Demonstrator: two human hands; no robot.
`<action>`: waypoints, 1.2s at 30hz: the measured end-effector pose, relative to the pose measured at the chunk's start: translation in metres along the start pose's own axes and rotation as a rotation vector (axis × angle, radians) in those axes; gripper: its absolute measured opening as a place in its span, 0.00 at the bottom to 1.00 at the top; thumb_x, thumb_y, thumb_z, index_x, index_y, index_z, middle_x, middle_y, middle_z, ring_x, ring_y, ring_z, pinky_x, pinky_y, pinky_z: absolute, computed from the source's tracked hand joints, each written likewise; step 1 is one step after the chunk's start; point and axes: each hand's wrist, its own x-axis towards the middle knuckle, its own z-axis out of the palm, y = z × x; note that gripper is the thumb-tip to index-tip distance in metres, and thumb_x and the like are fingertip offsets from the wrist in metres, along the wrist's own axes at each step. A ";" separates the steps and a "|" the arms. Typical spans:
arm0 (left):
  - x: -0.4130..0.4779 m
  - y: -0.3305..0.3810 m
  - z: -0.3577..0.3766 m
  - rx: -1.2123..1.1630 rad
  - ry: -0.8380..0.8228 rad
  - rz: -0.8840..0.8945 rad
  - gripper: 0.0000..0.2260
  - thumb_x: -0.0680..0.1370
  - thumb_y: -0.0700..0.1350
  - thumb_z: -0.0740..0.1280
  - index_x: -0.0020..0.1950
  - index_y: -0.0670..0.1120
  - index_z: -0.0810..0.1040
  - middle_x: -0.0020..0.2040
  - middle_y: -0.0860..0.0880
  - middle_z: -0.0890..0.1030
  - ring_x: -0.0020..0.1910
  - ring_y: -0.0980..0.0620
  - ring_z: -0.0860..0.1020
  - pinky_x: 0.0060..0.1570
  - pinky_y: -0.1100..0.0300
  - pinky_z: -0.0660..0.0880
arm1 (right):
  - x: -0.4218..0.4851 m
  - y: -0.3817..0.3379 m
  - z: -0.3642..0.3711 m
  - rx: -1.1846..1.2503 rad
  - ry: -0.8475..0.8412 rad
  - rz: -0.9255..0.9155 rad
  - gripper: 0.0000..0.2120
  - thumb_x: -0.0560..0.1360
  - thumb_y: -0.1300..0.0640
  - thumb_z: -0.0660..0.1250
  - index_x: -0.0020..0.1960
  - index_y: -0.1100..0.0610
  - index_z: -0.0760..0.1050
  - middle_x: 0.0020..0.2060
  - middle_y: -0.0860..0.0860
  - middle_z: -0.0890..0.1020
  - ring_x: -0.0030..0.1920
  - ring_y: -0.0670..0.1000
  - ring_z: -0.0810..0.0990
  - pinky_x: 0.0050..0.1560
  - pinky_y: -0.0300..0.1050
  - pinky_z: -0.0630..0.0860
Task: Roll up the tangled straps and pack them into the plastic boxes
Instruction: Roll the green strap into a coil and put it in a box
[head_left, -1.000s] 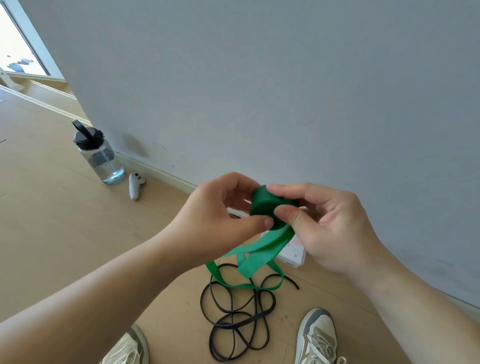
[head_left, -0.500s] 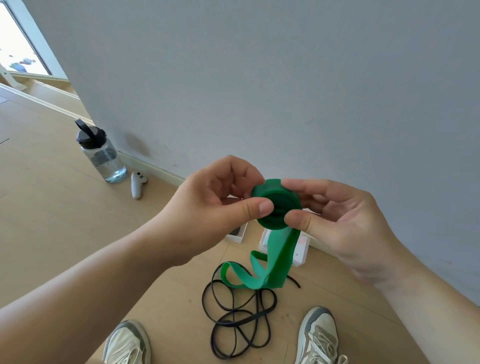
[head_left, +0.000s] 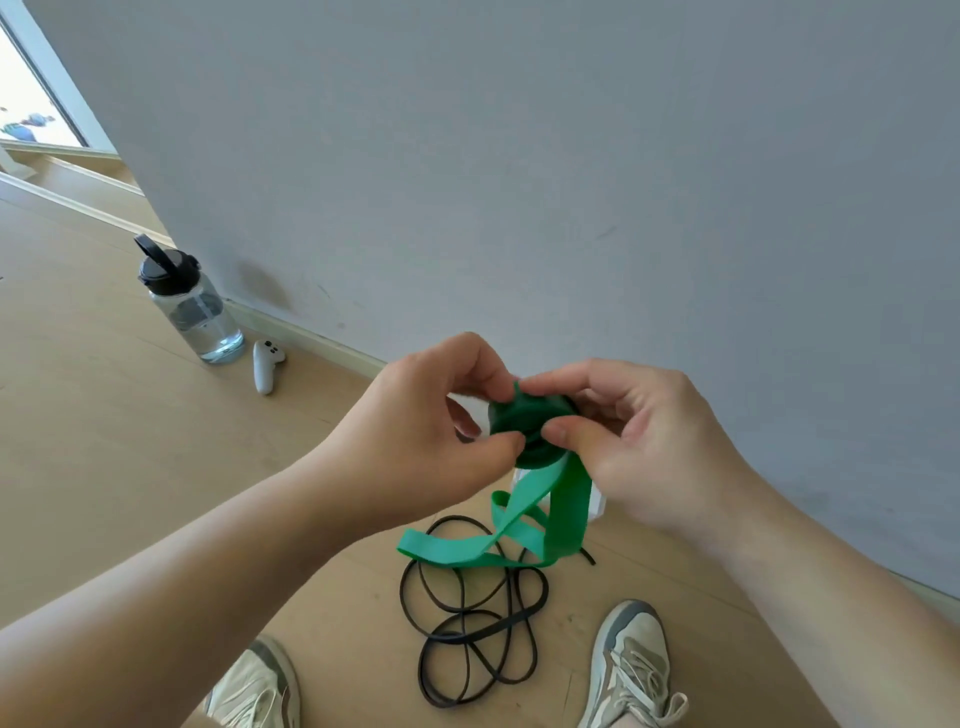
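floor: wood floor, grey wall right ahead
green strap: mostly rolled, held in mid-air, tail hanging over the black strap
left hand: pinching the roll's left edge
right hand: pinching the right edge
black strap: tangled between the shoes
box: mostly hidden behind the tail
bottle, controller: left by the wall, well apart from the straps

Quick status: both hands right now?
Left hand: pinching the green strap roll.
Right hand: pinching the same roll.

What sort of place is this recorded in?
Likely an indoor room, perhaps a home: wooden floor, plain grey wall with a skirting board, and a water bottle beside a white controller.
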 end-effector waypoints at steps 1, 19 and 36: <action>0.000 0.002 -0.001 0.022 -0.004 -0.012 0.12 0.70 0.40 0.78 0.46 0.52 0.78 0.47 0.57 0.85 0.41 0.56 0.84 0.45 0.57 0.82 | -0.001 -0.002 0.001 -0.052 -0.009 -0.006 0.18 0.77 0.69 0.72 0.54 0.45 0.83 0.45 0.41 0.88 0.49 0.43 0.87 0.54 0.43 0.84; 0.001 0.001 -0.012 -0.256 -0.041 -0.113 0.11 0.74 0.39 0.78 0.51 0.50 0.80 0.49 0.49 0.87 0.47 0.48 0.87 0.51 0.42 0.84 | 0.000 0.006 -0.005 0.065 -0.016 0.000 0.18 0.73 0.70 0.75 0.53 0.48 0.81 0.48 0.46 0.88 0.50 0.48 0.87 0.55 0.44 0.83; -0.005 -0.002 0.002 -0.329 0.041 -0.060 0.18 0.74 0.32 0.76 0.57 0.50 0.78 0.50 0.50 0.86 0.49 0.54 0.87 0.53 0.53 0.84 | 0.005 0.009 -0.006 0.154 0.119 -0.045 0.17 0.72 0.67 0.77 0.56 0.50 0.85 0.49 0.45 0.89 0.51 0.45 0.87 0.55 0.44 0.84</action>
